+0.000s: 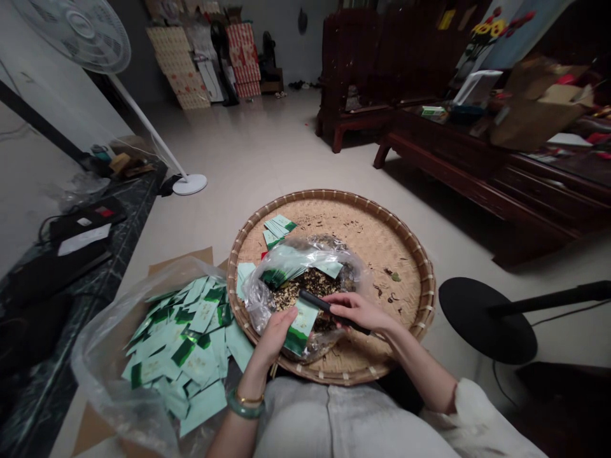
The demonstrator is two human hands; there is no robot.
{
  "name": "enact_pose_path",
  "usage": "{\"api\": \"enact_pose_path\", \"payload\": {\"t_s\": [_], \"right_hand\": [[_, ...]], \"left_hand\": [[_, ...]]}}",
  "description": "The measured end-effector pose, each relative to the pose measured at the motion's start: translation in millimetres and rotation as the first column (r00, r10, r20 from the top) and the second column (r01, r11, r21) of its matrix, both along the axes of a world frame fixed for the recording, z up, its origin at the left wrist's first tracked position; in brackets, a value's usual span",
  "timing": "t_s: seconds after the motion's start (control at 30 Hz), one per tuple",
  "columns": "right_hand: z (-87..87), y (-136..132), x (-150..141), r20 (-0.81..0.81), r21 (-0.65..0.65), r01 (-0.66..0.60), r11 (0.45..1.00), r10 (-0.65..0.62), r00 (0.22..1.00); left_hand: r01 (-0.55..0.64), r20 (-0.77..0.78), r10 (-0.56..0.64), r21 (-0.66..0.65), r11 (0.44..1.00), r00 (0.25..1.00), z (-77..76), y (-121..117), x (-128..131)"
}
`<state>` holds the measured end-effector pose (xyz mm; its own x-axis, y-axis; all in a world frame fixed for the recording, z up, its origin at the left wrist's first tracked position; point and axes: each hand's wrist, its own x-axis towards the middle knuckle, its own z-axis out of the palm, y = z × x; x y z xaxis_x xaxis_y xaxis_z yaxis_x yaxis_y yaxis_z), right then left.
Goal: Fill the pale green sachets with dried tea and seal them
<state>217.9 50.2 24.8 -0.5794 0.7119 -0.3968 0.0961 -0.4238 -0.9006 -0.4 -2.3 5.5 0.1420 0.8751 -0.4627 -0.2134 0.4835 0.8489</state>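
Observation:
My left hand (275, 334) is closed on a small light-green paper packet (296, 338) with a dark green band. In my right hand (357, 312) is a black stick-shaped tool (312, 299), whose end lies across the packet's top; I cannot make out its exact kind. Both hands are over an opened clear plastic bag (258, 289) with a dry, dark and pale loose tea-like mix (312, 280) inside. More green packets (286, 262) lie in that bag. The bag sits on a round woven bamboo tray (377, 232) at my lap.
A large clear bag (95, 356) of many green packets (200, 315) stands left of the tray. A small packet stack (279, 226) lies on the tray. A white fan (189, 184) stands left, a black round base (487, 318) right, a dark wooden table (477, 168) beyond.

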Motion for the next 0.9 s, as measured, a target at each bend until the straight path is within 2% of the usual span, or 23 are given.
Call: {"api": "enact_pose_path", "payload": {"t_s": [0.2,0.43,0.7,0.9], "right_hand": [[-6.9,-1.6,-8.0,0.134,0.148,-0.019,0.989,-0.001,0.991],[-11.4,-1.9,-7.7,0.136,0.163,-0.015,0.987,-0.008,0.991],[-8.8,-2.1,-7.5,0.065,0.069,0.012,0.998,-0.016,0.998],[-4.3,2.0,-0.6,-0.096,-0.082,-0.075,0.994,0.067,0.993]], "left_hand": [[0.05,-0.068,-0.048,0.028,0.998,0.997,-0.8,0.0,1.0],[0.048,-0.044,-0.048,0.014,0.999,0.998,-2.0,-0.9,1.0],[0.032,-0.004,-0.032,0.008,0.999,0.999,0.2,-0.7,2.3],[0.002,0.056,0.0,-0.041,0.999,0.998,5.7,0.2,-0.7]]}}
